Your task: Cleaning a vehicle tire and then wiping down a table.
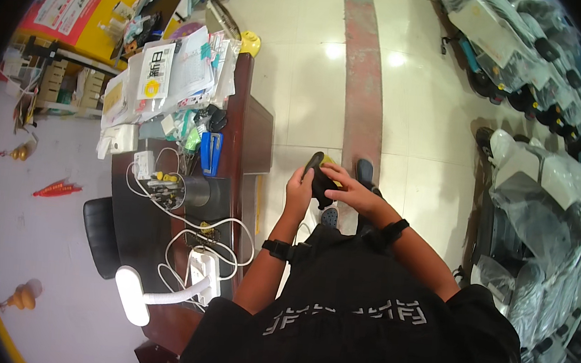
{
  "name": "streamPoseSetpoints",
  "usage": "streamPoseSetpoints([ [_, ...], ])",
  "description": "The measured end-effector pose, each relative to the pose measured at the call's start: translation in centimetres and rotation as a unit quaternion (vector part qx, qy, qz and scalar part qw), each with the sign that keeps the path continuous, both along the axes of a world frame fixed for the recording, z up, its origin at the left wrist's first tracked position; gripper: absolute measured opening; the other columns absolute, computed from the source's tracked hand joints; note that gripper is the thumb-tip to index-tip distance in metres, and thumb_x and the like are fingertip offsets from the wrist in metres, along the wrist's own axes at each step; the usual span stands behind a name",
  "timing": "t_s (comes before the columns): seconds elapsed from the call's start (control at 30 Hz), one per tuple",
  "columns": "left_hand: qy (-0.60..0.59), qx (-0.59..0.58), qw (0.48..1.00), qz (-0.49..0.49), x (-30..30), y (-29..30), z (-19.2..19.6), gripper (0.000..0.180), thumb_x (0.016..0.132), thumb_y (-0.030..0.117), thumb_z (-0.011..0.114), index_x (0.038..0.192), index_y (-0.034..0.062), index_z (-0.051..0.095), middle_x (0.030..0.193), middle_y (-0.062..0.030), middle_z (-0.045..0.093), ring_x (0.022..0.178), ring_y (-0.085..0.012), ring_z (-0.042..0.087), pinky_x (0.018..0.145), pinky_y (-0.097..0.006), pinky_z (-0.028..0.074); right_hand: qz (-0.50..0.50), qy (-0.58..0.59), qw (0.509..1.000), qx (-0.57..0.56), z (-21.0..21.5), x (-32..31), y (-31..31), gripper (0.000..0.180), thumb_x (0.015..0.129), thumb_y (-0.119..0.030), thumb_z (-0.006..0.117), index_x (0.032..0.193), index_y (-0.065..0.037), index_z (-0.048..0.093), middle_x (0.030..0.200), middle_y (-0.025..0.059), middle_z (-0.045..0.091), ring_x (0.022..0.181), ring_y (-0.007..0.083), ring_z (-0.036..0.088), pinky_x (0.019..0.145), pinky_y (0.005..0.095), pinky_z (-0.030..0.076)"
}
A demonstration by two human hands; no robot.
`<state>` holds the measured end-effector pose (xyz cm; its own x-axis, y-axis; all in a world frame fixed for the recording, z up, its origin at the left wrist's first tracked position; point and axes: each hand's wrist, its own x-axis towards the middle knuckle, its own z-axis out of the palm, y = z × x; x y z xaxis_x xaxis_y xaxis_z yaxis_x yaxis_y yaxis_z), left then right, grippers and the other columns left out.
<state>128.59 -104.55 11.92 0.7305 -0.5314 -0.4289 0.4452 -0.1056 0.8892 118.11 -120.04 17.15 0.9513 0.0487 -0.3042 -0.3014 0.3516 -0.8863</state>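
In front of my body, over the floor, both of my hands are at a small black object (321,190) with a yellowish-green part on its far side. Its kind I cannot make out; it has a rounded upper end and a narrow lower tip. My left hand (297,195) grips its left edge, with the thumb lying along it. From the right, my right hand (354,192) curls its fingers over the yellowish part while the thumb presses lower down. The fingers partly cover the object.
On my left stands a dark red desk (240,100) with stacked papers (175,76), a blue stapler (210,154), looping white cables, a power strip (203,271) and a white lamp (132,296). A black chair (100,237) is beyond. Plastic-wrapped scooter-like vehicles (537,163) line the right side.
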Motion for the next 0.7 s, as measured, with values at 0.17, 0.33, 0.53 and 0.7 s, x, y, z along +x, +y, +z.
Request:
streamPoseSetpoints([
  [0.17, 0.003, 0.021, 0.998, 0.051, 4.2, -3.4, 1.3, 0.026, 0.1, 0.025, 0.049, 0.11, 0.0032, 0.06, 0.093, -0.005, 0.062, 0.08, -0.0125, 0.063, 0.065, -0.031, 0.06, 0.077, -0.017, 0.997, 0.021, -2.4, 6.5, -5.7, 0.063, 0.095, -0.034, 0.061, 0.148, -0.009, 0.037, 0.154, 0.0071, 0.02, 0.139, 0.0181, 0.031, 0.108, 0.033, 0.035],
  [0.33, -0.101, 0.142, 0.981, 0.081, 10.7, -7.4, 1.0, 0.023, 0.099, 0.018, 0.046, 0.109, 0.0041, 0.061, 0.09, -0.0056, 0.063, 0.076, -0.0139, 0.063, 0.064, -0.03, 0.058, 0.257, -0.093, 0.961, -0.039, -0.9, 15.9, -12.2, 0.059, 0.096, -0.028, 0.061, 0.149, -0.012, 0.039, 0.158, 0.0121, 0.019, 0.144, 0.0244, 0.024, 0.114, 0.0373, 0.028],
  [0.53, -0.072, 0.146, 0.976, 0.148, 15.3, -15.3, 5.8, 0.022, 0.099, 0.019, 0.05, 0.102, 0.0009, 0.062, 0.077, -0.0026, 0.061, 0.067, -0.0096, 0.057, 0.058, -0.026, 0.046, 0.368, -0.218, 0.89, -0.155, 0.2, 23.0, -22.5, 0.049, 0.087, 0.0, 0.058, 0.135, -0.014, 0.058, 0.151, 0.0141, 0.035, 0.119, 0.0201, 0.052, 0.098, 0.0326, 0.044],
  [0.7, -0.037, 0.159, 0.98, 0.117, 16.7, -20.0, 7.2, 0.017, 0.099, 0.015, 0.054, 0.108, 0.0029, 0.062, 0.084, -0.0023, 0.064, 0.071, -0.0088, 0.061, 0.06, -0.025, 0.051, 0.257, -0.161, 0.953, -0.008, -3.7, 23.7, -26.1, 0.041, 0.087, 0.002, 0.058, 0.127, -0.005, 0.063, 0.126, 0.01, 0.059, 0.099, 0.0147, 0.062, 0.088, 0.0273, 0.049],
])
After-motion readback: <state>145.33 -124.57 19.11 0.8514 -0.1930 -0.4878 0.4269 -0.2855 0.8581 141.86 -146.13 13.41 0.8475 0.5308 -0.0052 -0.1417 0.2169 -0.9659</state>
